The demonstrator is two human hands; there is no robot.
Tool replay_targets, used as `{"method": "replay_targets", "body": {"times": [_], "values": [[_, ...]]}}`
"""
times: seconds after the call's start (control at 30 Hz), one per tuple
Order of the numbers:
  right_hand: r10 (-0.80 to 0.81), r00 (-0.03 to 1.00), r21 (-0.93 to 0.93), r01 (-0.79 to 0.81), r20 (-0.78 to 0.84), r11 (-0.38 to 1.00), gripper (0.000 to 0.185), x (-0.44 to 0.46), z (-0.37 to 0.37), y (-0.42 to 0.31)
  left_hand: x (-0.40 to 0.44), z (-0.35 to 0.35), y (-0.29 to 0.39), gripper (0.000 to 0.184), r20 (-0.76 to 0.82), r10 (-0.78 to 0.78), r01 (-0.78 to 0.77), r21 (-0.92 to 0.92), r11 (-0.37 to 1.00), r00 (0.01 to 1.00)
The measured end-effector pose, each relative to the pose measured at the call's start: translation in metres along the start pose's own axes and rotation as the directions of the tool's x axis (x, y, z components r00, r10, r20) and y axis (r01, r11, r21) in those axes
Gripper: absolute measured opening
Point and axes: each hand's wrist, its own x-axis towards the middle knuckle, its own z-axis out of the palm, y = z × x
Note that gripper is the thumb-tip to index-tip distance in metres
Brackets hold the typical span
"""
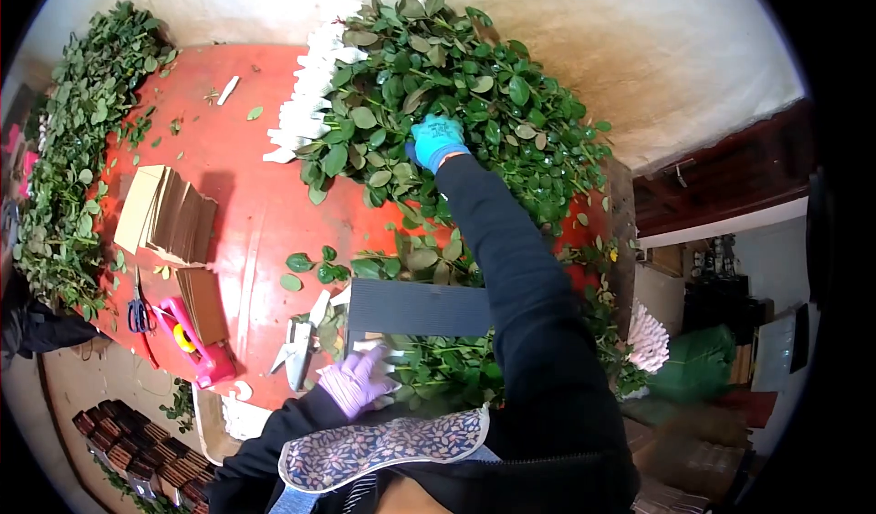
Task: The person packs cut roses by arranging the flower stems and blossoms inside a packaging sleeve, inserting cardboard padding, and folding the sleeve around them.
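Observation:
My right hand (438,140), in a teal glove, reaches into a large pile of leafy green stems (493,94). Its fingers look curled, but leaves hide what they hold, if anything. White wrapped ends (306,99) stick out along the pile's left side. My left hand (354,384), in a lilac glove, lies with fingers stretched out near the table's front edge. Just above it is a dark grey corrugated sheet (420,309), with more leafy stems (447,363) beneath and in front. A grey and white hand tool (297,354) rests left of my left hand.
On the red table (265,240) stand brown cardboard pieces (169,213), a pink tape dispenser (196,350) and scissors (138,313). Another leafy heap (73,167) lines the left side. A wall (657,48) rises behind. Stacked brown bundles (146,450) lie lower left.

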Motion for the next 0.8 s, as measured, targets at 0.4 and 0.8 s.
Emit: {"method": "replay_targets", "body": {"times": [0.4, 0.8], "values": [[-0.341, 0.936, 0.243, 0.351, -0.084, 0.904, 0.008, -0.096, 0.002, 0.023, -0.001, 0.003, -0.003, 0.040, 0.024, 0.060, -0.061, 0.019, 0.998, 0.998], [-0.232, 0.664, 0.316, 0.596, -0.711, 0.738, 0.023, -0.203, -0.112, -0.010, -0.001, 0.000, 0.000, 0.056, 0.067, 0.070, -0.080, 0.159, 0.984, 0.995]]}}
